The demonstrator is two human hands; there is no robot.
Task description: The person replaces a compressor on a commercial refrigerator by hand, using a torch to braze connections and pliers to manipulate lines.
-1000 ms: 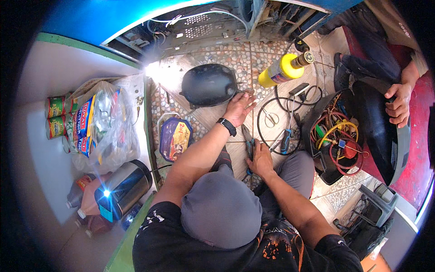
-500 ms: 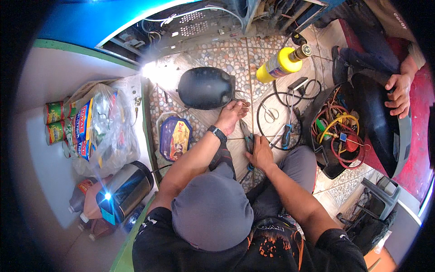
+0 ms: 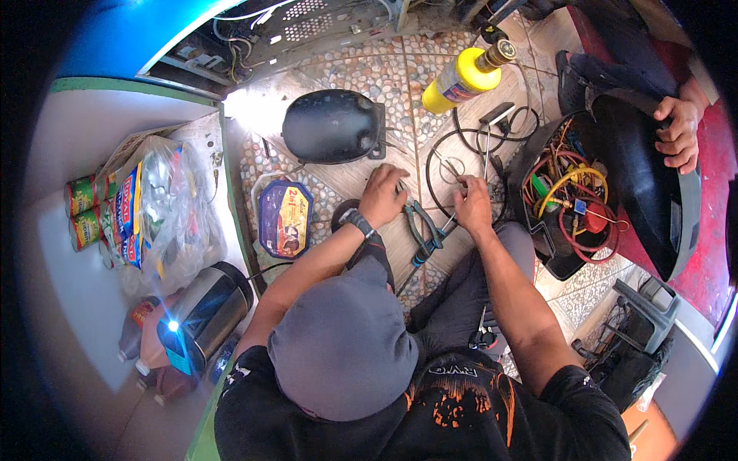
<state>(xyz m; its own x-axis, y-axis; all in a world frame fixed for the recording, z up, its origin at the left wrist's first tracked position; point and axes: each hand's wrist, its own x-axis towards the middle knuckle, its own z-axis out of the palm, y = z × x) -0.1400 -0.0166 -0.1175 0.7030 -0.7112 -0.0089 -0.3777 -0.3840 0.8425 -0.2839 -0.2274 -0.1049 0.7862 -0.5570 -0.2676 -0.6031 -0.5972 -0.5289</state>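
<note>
My left hand (image 3: 383, 197) has its fingers curled beside the black compressor (image 3: 332, 127); a small dark thing shows at its fingertips, too small to name. My right hand (image 3: 473, 206) is closed, thumb and fingers pinched at the end of a looped thin metal rod (image 3: 450, 164). Between my hands a pair of pliers (image 3: 423, 228) with dark jaws and blue-and-black handles lies on the tiles, jaws apart. Thin pipe stubs stick out of the compressor's right side. A screwdriver's shaft (image 3: 487, 154) shows beyond my right hand, its handle hidden.
A yellow gas cylinder (image 3: 460, 79) stands beyond a black hose (image 3: 430, 178). Right is an open black case (image 3: 538, 238) of hoses and tools, with another person's hand (image 3: 676, 134) on its lid. A plastic tub (image 3: 285, 219) sits left; a blue cabinet (image 3: 127, 34) rises behind.
My right hand has let go of the pliers and moved forward and right to the looped rod. My left hand has drawn back from the compressor's pipe stubs. The view has shifted slightly.
</note>
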